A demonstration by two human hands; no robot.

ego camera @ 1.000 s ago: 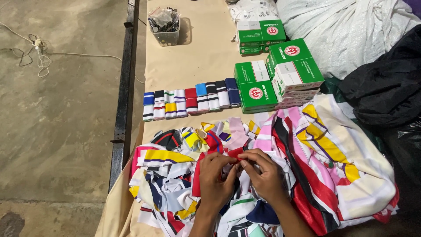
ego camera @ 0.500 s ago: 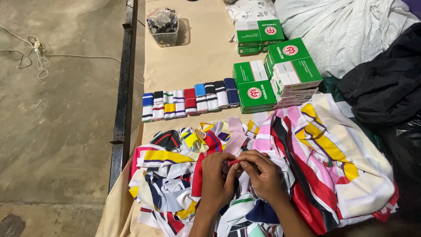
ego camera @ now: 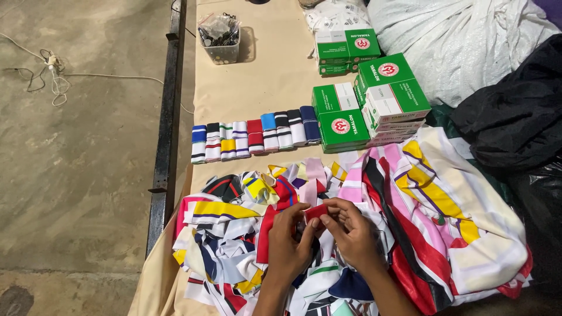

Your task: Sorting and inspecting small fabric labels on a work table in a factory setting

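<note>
My left hand (ego camera: 288, 246) and my right hand (ego camera: 351, 233) meet over a heap of striped fabric pieces (ego camera: 246, 234) at the near edge of a beige table (ego camera: 257, 88). Between the fingertips of both hands sits a small red fabric piece (ego camera: 317, 212). The heap under them mixes red, yellow, pink, navy and white strips. To the right lies a bigger pile of striped cloth (ego camera: 445, 216) in the same colours.
A row of folded striped bands (ego camera: 254, 138) lies beyond the heap. Green and white boxes (ego camera: 369, 99) are stacked behind it. A clear tub of small parts (ego camera: 219, 40) stands far back. White sacks (ego camera: 462, 41) and black bags (ego camera: 521, 111) crowd the right. A black rail (ego camera: 167, 117) edges the table's left.
Both hands have stayed in place over the heap. The fingers have shifted a little on the red piece, which now shows more plainly between them.
</note>
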